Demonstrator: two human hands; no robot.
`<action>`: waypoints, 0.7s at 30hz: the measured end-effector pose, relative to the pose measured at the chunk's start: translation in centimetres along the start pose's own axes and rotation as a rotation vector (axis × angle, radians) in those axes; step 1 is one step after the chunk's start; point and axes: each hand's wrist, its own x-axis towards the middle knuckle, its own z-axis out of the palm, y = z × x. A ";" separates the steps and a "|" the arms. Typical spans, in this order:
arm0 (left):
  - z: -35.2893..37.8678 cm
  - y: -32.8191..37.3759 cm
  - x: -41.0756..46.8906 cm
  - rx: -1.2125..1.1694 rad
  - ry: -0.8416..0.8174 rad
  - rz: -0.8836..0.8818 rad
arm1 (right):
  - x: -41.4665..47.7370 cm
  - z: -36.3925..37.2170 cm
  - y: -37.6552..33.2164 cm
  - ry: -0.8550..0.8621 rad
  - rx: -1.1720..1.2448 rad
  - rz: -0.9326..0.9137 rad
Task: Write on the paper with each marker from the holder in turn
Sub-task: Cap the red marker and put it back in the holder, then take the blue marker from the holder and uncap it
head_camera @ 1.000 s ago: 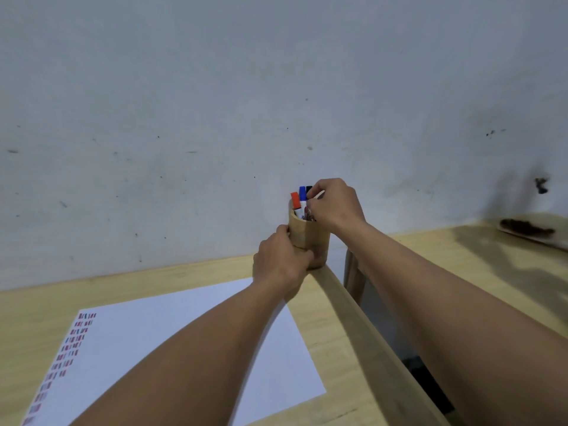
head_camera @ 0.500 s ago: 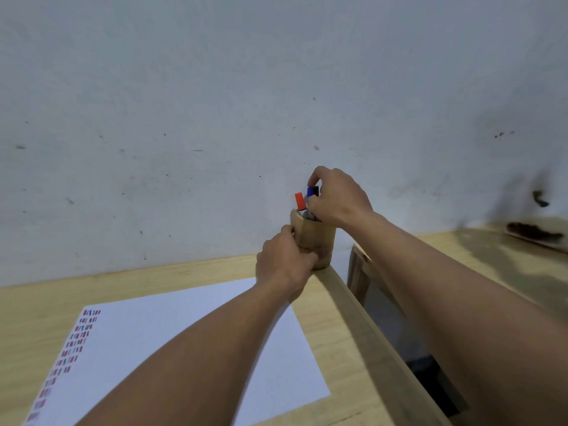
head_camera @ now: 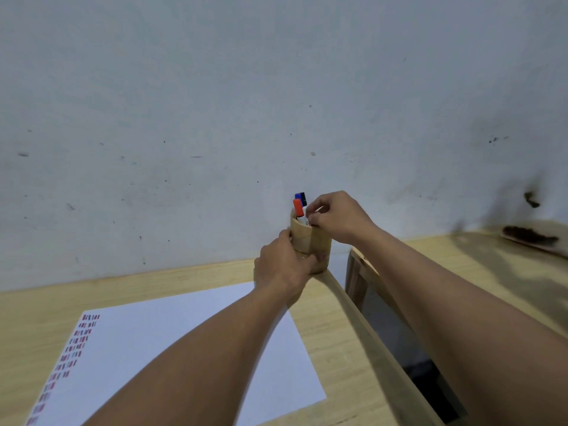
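A: Where do we see the wooden marker holder (head_camera: 310, 241)?

B: At the tabletop's (head_camera: 196, 281) far right corner, against the wall; our left hand (head_camera: 284, 270) wraps its base.

A: And our right hand (head_camera: 336, 216)?

B: Its fingers (head_camera: 313, 210) pinch a white marker barrel (head_camera: 304, 220) beside the red-capped marker (head_camera: 297, 207). The paper (head_camera: 184, 327) lies nearer us.

Single head-worn view, aimed forward and down toward the holder (head_camera: 310, 241) at the table's far corner; wall filling the frame above it, paper (head_camera: 172, 339) seen below-left, close range.
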 end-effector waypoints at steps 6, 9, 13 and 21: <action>0.0 0.0 0.1 0.016 0.007 -0.009 | 0.9 0.3 -1.1 -0.014 -0.071 -0.016; 0.1 -0.2 0.1 0.030 0.011 0.002 | 1.0 0.2 -1.3 0.031 -0.058 0.033; 0.4 -0.2 0.0 0.052 0.034 -0.004 | 1.0 0.4 -2.4 0.091 -0.060 0.094; 0.9 -0.5 0.1 0.103 0.082 -0.024 | 1.0 1.8 -3.6 0.125 -0.182 0.170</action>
